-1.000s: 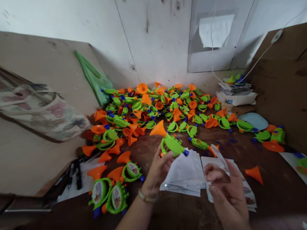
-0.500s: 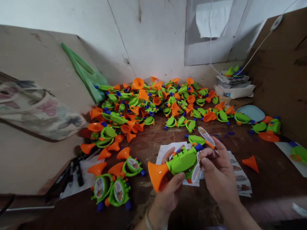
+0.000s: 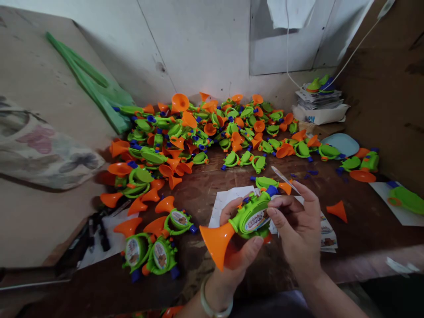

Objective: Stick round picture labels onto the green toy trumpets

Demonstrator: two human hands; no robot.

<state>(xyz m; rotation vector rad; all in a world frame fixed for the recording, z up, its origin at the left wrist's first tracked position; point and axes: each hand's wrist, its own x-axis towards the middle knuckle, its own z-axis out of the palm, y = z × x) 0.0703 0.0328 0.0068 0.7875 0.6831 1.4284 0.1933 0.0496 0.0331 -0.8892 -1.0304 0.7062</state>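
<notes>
Above a brown table (image 3: pixel 198 274), the left hand (image 3: pixel 228 269) grips a green toy trumpet (image 3: pixel 245 215) with an orange bell (image 3: pixel 217 240) pointing left. The right hand (image 3: pixel 300 225) pinches the edge of an oval label (image 3: pixel 256 220) on the trumpet's face, while a second label (image 3: pixel 283 178) juts from its index finger (image 3: pixel 309 196); more trumpets (image 3: pixel 154 156) lie heaped behind.

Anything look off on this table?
Two things. A loose orange cone lies right of the right hand, with no green body attached, unlike the toy trumpet in the left hand. Small blue bits are scattered farther back.
</notes>
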